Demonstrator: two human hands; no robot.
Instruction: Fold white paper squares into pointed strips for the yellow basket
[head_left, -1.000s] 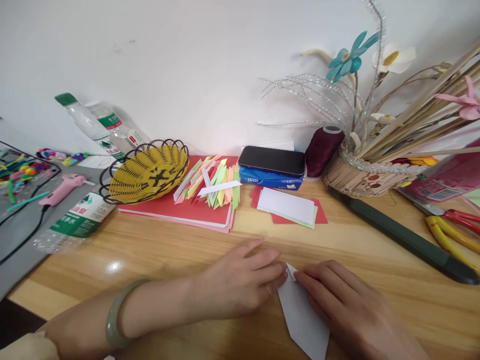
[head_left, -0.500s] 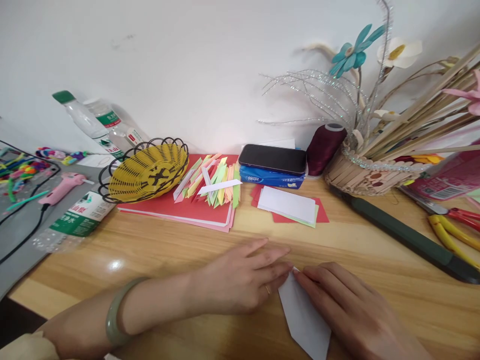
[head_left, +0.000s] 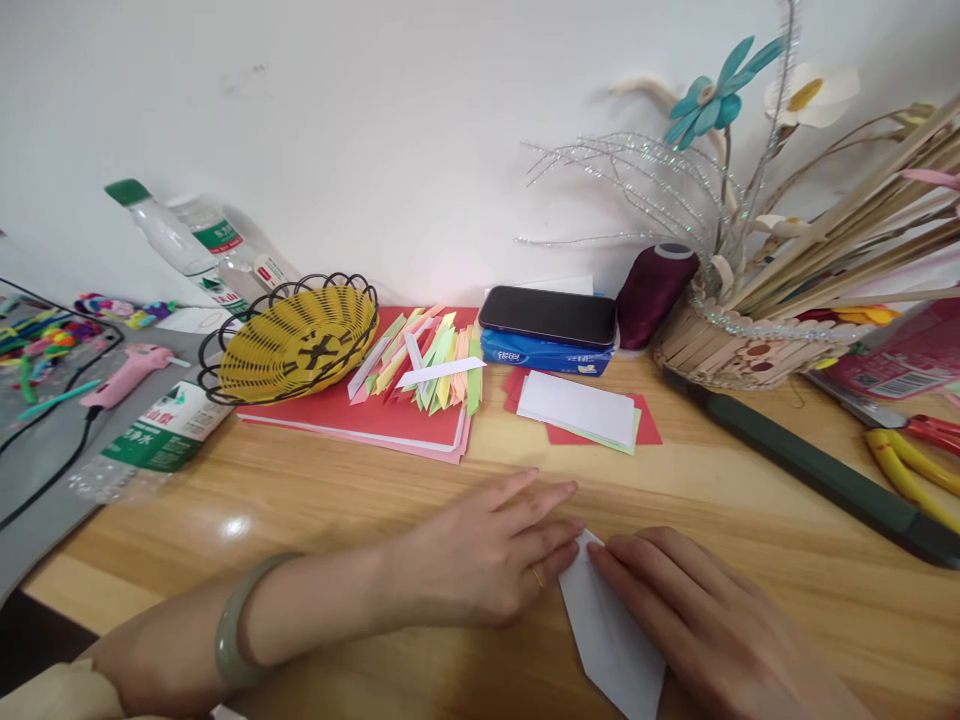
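A folded piece of white paper [head_left: 611, 630], pointed at its far end, lies on the wooden table between my hands. My left hand [head_left: 487, 550] reaches in from the left, palm down, its near fingers closed on the paper's pointed tip. Its two far fingers stretch out past the paper, and the thumb is hidden. From the right, my right hand [head_left: 690, 600] bends over the paper's right edge, fingertips pressed near the same tip. Beyond my hands lies a small stack of white, green and red paper rectangles [head_left: 576, 408].
Folded coloured strips [head_left: 427, 362] and a yellow basket [head_left: 296, 345] rest on red sheets [head_left: 352, 420]. A phone [head_left: 551, 315] tops a blue tissue pack [head_left: 544, 352]. Dark thread [head_left: 654, 300], a flower pot [head_left: 750, 350], a dark green tool [head_left: 810, 475] and pliers [head_left: 911, 480] stand right; a pink glue gun [head_left: 131, 375] lies left.
The right fingertips have shifted slightly away from the very tip of the paper, showing more of its point. My left hand stays almost in place. The view has shifted slightly.
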